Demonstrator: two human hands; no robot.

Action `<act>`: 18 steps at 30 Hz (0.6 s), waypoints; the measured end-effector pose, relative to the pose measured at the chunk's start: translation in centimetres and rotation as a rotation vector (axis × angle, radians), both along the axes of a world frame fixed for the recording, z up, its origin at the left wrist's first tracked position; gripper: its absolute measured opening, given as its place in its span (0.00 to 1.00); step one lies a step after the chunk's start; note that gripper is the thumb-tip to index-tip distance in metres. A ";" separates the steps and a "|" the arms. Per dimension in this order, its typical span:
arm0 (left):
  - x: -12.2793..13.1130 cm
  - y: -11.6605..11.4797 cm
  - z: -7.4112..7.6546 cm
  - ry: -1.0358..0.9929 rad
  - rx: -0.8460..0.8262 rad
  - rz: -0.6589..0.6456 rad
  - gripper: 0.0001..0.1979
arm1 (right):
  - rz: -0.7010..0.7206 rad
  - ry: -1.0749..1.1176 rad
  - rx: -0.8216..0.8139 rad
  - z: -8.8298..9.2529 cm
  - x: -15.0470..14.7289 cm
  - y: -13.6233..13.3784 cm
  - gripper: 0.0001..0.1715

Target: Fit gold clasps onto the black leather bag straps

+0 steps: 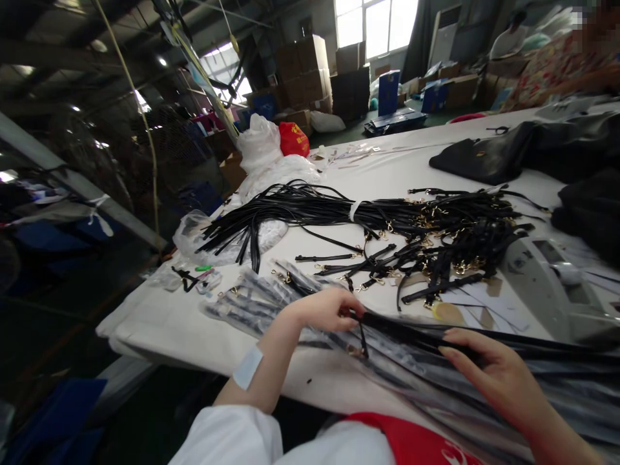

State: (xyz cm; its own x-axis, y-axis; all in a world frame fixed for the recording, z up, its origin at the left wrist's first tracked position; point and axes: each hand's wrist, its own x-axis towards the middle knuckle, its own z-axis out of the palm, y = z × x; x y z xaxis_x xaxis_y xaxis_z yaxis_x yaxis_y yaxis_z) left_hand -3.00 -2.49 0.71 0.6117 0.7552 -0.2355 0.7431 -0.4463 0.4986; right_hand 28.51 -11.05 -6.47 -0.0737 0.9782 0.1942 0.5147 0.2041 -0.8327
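Observation:
My left hand (334, 309) pinches a black strap (402, 326) near the middle of the table's front edge. Farther right, my right hand (498, 368) has its thumb and fingers closed on the same strap. Below both hands lie several long straps in clear plastic sleeves (271, 310), stretching across the front of the table. Just beyond is a heap of short black straps with gold clasps (450, 239). A large bundle of long black straps (300, 206) lies behind, bound by a white band (356, 210).
A grey machine (557, 278) stands at the right, with papers and a tape roll (448, 314) beside it. Black bags (484, 158) lie at the back right. White plastic bags (264, 148) and a red bag (293, 139) sit at the far left corner. Another person (566, 77) is across the table.

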 end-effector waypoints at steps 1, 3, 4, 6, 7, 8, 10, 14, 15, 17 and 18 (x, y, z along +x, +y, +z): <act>-0.8 0.0 0.0 0.009 -0.015 0.080 0.14 | -0.013 0.010 -0.004 0.0 0.0 0.0 0.16; -1.9 0.7 -0.4 0.086 0.052 0.342 0.14 | -0.026 0.017 -0.010 -0.1 -0.1 0.1 0.17; -2.1 1.2 -0.8 0.126 0.095 0.448 0.15 | -0.025 0.017 -0.012 -0.1 -0.1 0.1 0.17; -1.9 2.1 -1.9 0.165 0.130 0.526 0.17 | -0.018 0.018 -0.019 -0.2 -0.2 0.0 0.17; -1.4 2.4 -2.5 0.171 0.131 0.535 0.17 | -0.025 0.025 -0.020 -0.3 -0.2 0.0 0.18; -0.6 2.5 -3.0 0.173 0.125 0.535 0.16 | -0.041 0.036 -0.021 -0.3 -0.1 -0.1 0.18; 1.4 2.2 -4.2 0.170 0.098 0.511 0.15 | -0.092 0.067 -0.024 -0.4 0.0 -0.2 0.19; 5.5 1.4 -6.1 0.144 0.038 0.485 0.19 | -0.159 0.158 -0.060 0.0 0.2 -0.4 0.20; 6.2 1.4 -6.4 0.129 0.030 0.496 0.18 | -0.163 0.188 -0.072 0.2 0.3 -0.4 0.20; 7.0 1.6 -6.6 0.074 0.011 0.523 0.12 | -0.166 0.248 -0.088 0.7 0.3 -0.4 0.20; 7.1 1.7 -6.6 0.028 -0.001 0.532 0.08 | -0.166 0.274 -0.091 1.0 0.3 -0.3 0.20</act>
State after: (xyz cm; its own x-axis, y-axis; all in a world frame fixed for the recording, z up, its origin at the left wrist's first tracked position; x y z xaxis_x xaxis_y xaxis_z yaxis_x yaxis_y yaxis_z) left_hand 4.14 -0.76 -5.86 0.1376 0.9592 -0.2468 0.8797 -0.0039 0.4755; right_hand 28.81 -11.39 -5.50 0.1307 0.9868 0.0961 0.2888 0.0549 -0.9558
